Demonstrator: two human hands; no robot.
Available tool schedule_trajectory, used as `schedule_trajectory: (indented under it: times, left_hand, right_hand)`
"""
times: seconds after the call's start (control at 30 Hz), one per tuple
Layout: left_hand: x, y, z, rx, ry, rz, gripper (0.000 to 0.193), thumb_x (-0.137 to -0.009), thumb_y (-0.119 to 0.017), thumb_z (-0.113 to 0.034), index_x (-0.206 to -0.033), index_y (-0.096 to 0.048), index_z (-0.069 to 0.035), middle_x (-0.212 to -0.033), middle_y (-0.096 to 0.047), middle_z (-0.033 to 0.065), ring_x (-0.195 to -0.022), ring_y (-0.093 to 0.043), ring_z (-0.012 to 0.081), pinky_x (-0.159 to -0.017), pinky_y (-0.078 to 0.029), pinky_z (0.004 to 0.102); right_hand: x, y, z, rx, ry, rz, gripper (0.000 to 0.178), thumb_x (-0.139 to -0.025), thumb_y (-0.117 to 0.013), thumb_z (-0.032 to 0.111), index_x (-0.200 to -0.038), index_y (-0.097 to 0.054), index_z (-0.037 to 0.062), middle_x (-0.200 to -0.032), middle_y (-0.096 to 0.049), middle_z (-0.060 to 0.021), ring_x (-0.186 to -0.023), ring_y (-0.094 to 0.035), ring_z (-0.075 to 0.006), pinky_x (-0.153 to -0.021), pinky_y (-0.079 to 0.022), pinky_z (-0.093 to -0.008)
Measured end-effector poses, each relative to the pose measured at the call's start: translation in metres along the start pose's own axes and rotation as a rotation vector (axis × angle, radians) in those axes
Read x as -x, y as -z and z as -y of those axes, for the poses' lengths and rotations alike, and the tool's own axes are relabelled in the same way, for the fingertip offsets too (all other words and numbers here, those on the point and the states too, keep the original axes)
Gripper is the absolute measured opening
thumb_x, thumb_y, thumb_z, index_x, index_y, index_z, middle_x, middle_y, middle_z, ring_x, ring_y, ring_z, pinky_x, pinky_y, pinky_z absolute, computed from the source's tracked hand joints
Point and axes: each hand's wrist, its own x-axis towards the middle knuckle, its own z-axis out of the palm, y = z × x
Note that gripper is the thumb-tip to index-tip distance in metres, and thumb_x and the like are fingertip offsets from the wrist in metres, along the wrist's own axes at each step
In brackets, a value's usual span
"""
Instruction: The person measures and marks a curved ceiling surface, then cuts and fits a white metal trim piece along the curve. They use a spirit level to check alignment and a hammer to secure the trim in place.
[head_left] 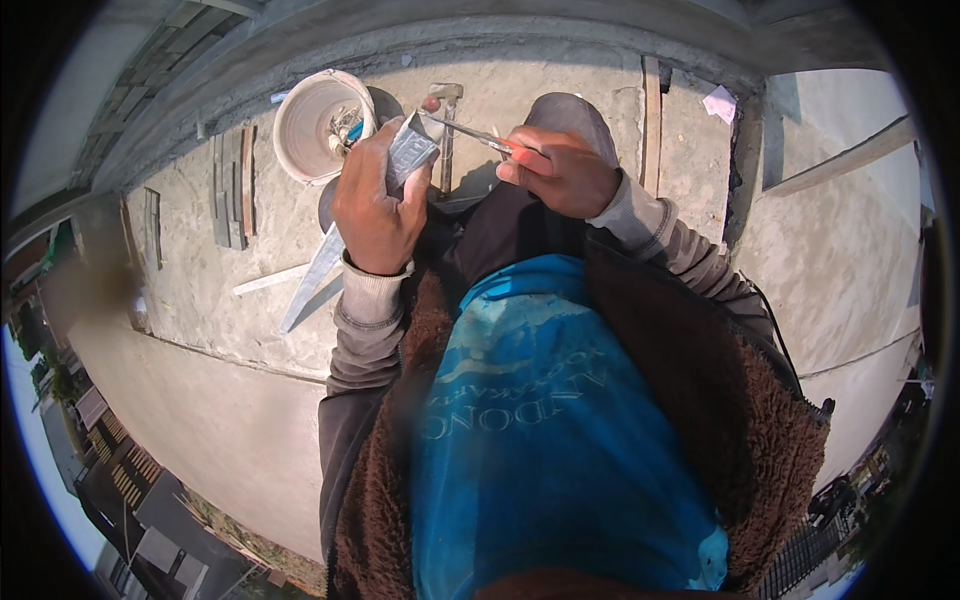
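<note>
metal piece (411,153) partly inside tight left grip (378,208), snips (507,147) in tight right grip (566,174)

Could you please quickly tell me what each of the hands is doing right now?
Left hand: closed, holding a grey metal piece.
Right hand: closed around an orange-handled tool, its tip pointing toward the metal piece.

My left hand (375,205) grips a grey metal profile (411,152); my right hand (568,172) holds orange-handled snips (522,154), their blades at the profile's upper end. On the concrete floor (200,315) beyond stand a pale bucket (296,125) and a hammer (447,165); grey strips (228,190) lie farther left.
</note>
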Motion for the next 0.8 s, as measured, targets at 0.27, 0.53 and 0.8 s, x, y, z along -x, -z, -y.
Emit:
schedule_trajectory:
  times: [0.27,0.53,0.8]
  left_hand:
    - [-0.003,0.012,-0.003,0.012,0.036,0.009,0.038,-0.081,-0.073,-0.008,-0.118,-0.065,0.000,-0.101,-0.068,0.0181,-0.091,-0.068,0.0350,-0.080,-0.053,0.0394]
    - [-0.001,0.006,-0.001,-0.020,0.004,-0.022,0.043,-0.077,-0.072,-0.005,-0.119,-0.065,0.000,-0.103,-0.068,0.0192,-0.091,-0.068,0.0358,-0.079,-0.054,0.0405]
    - [0.001,0.001,0.001,0.022,0.011,0.014,0.041,-0.078,-0.072,-0.008,-0.118,-0.065,0.000,-0.104,-0.068,0.0199,-0.092,-0.068,0.0368,-0.079,-0.054,0.0405]
  right_hand:
    - [0.000,0.005,-0.013,-0.300,-0.080,0.171,0.040,-0.100,-0.057,0.041,-0.095,-0.061,0.0020,-0.078,-0.055,-0.0129,-0.077,-0.056,-0.0275,-0.073,-0.044,-0.0383]
    - [-0.006,0.008,-0.011,-0.340,-0.039,0.238,0.048,-0.102,-0.054,0.047,-0.104,-0.061,0.0000,-0.080,-0.052,-0.0069,-0.079,-0.052,-0.0182,-0.075,-0.043,-0.0333]
    - [-0.003,0.012,-0.016,-0.416,-0.082,0.263,0.040,-0.102,-0.054,0.042,-0.091,-0.054,0.0029,-0.075,-0.043,-0.0079,-0.074,-0.046,-0.0180,-0.072,-0.039,-0.0327]
